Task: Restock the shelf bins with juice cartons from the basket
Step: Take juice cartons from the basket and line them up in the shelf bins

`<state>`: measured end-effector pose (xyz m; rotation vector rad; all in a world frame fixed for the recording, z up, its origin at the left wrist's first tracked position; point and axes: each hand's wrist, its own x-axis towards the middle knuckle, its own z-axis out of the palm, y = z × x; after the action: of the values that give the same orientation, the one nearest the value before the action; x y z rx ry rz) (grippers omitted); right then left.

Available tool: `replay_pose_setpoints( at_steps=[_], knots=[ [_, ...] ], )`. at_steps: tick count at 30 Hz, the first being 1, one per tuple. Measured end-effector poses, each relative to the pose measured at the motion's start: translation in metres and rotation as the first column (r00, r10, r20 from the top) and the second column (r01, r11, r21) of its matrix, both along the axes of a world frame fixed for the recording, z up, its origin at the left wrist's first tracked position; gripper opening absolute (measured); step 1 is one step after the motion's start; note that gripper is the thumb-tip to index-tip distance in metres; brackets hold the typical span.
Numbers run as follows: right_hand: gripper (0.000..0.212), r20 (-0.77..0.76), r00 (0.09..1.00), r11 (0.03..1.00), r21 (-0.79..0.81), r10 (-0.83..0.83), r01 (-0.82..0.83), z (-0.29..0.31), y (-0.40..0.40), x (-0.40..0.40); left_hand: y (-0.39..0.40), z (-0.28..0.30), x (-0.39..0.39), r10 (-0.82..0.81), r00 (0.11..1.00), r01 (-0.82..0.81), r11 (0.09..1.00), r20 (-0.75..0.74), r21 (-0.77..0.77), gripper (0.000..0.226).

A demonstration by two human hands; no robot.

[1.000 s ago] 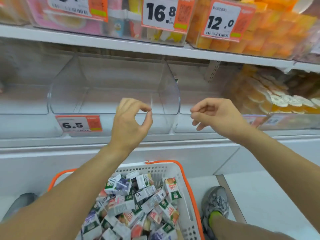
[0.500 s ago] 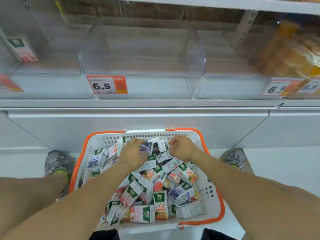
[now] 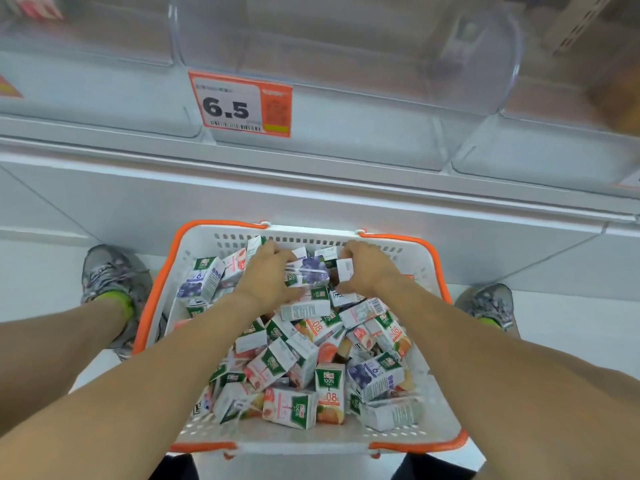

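Both of your hands are down in the white basket with the orange rim (image 3: 156,292), at its far end near the shelf. Your left hand (image 3: 265,277) has its fingers (image 3: 273,249) curled over a blueberry juice carton (image 3: 310,271), and it holds that carton on top of the pile. Your right hand (image 3: 363,268) pinches a small white carton (image 3: 345,270) between its curled fingers and thumb. The two cartons sit just beside each other, between your hands.

The basket is full of little juice cartons (image 3: 311,375) lying every which way, some with oranges on them, some pink, some with blueberries. It stands on the floor between your two grey shoes (image 3: 110,271).

Above the basket is the clear shelf bin (image 3: 346,109), with an orange price tag (image 3: 240,103) that says 6.5 on its front.
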<state>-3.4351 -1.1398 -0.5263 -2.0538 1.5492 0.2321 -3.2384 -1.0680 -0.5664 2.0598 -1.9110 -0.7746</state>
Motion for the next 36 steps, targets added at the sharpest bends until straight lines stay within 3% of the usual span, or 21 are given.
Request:
replay_pose_setpoints(
  at_steps=[7, 9, 11, 14, 16, 17, 19, 23, 25, 28, 32, 36],
  knots=[
    [0.025, 0.166, 0.954, 0.965, -0.041, -0.25, 0.26, 0.012, 0.006, -0.017, 0.008, 0.036, -0.012, 0.153, 0.937, -0.145, 0.988, -0.315, 0.048, 0.055],
    [0.022, 0.205, 0.928, 0.948, -0.002, -0.312, 0.319, 0.019, 0.007, -0.026, 0.011, 0.048, -0.013, 0.239, 0.835, -0.204, 0.971, -0.496, 0.125, 0.057],
    [0.024, 0.277, 0.883, 0.923, 0.055, -0.38, 0.38, 0.023, 0.007, -0.036, 0.014, 0.059, -0.014, 0.346, 0.668, -0.268, 0.938, -0.659, 0.221, 0.056],
    [0.037, 0.352, 0.837, 0.908, 0.171, -0.42, 0.384, 0.024, 0.012, -0.049, 0.017, 0.076, -0.013, 0.445, 0.481, -0.305, 0.893, -0.756, 0.331, 0.049],
    [0.049, 0.297, 0.878, 0.922, 0.214, -0.376, 0.323, 0.022, 0.016, -0.052, 0.018, 0.085, -0.01, 0.499, 0.418, -0.298, 0.865, -0.759, 0.405, 0.057],
    [0.053, 0.264, 0.893, 0.922, 0.238, -0.365, 0.307, 0.019, 0.018, -0.051, 0.019, 0.089, -0.009, 0.515, 0.427, -0.297, 0.856, -0.743, 0.423, 0.058],
    [0.058, 0.258, 0.88, 0.903, 0.282, -0.398, 0.325, 0.014, 0.02, -0.047, 0.021, 0.094, -0.009, 0.481, 0.549, -0.293, 0.876, -0.683, 0.382, 0.05],
    [0.035, 0.2, 0.928, 0.948, 0.019, -0.316, 0.318, 0.005, 0.02, -0.041, 0.023, 0.11, -0.002, 0.274, 0.823, -0.157, 0.952, -0.498, 0.264, 0.047],
    [0.029, 0.238, 0.916, 0.945, 0.026, -0.324, 0.327, 0.008, 0.015, -0.039, 0.021, 0.125, 0.009, 0.156, 0.896, -0.063, 0.971, -0.416, 0.229, 0.043],
    [0.028, 0.387, 0.858, 0.94, 0.109, -0.339, 0.322, 0.034, 0.005, -0.035, 0.014, 0.155, 0.027, 0.029, 0.943, 0.044, 0.977, -0.331, 0.21, 0.042],
    [0.034, 0.559, 0.756, 0.94, 0.166, -0.34, 0.299, 0.095, 0.0, -0.025, 0.004, 0.197, 0.056, -0.091, 0.981, 0.131, 0.962, -0.174, 0.239, 0.057],
    [0.049, 0.731, 0.61, 0.951, 0.22, -0.307, 0.216, 0.154, 0.006, -0.016, 0.003, 0.22, 0.079, -0.086, 0.979, 0.106, 0.989, -0.187, 0.102, 0.043]
  ],
)
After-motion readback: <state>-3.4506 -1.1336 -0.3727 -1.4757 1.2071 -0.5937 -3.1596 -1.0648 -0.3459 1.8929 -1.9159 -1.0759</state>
